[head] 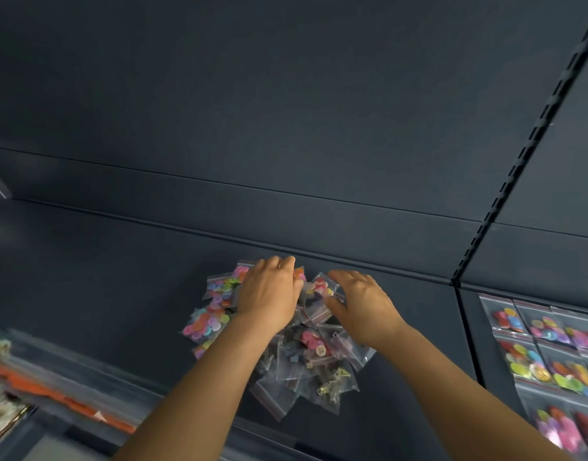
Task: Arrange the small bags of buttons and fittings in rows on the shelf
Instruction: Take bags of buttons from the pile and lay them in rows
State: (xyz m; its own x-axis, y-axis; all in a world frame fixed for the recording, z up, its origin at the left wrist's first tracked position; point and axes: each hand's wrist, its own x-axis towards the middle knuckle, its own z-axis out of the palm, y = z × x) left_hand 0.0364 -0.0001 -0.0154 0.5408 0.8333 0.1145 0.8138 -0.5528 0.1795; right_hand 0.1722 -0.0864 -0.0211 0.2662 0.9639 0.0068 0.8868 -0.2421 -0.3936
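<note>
A: What are the fingers doing?

B: The left hand point(269, 291) lies palm down on the far side of the heap of small bags point(296, 347). Its fingers curl over the top edge, but I cannot tell whether they pinch a bag. The right hand point(359, 304) hovers just beside it, fingers spread and loosely bent, thumb apart, touching or nearly touching the clear bags beneath.

A: And where is the heap?

B: Directly under both palms, on the dark shelf point(119, 277), spilling back toward the wrists. Bags of bright buttons point(216, 304) fan out beyond the left knuckles. Bags of metal fittings point(329, 384) lie under the forearms.

A: How will they handle?

B: Light, I judge, with limp, slick plastic and contents that shift. They would slide off each other easily. The best hold is probably a pinch at the sealed top strip or a corner, one bag at a time.

A: Any writing?

B: None readable. Well out past the right hand, bags already laid in rows point(548, 354) cover the neighbouring shelf. Past the left elbow sits blurred orange stock point(63, 400).
</note>
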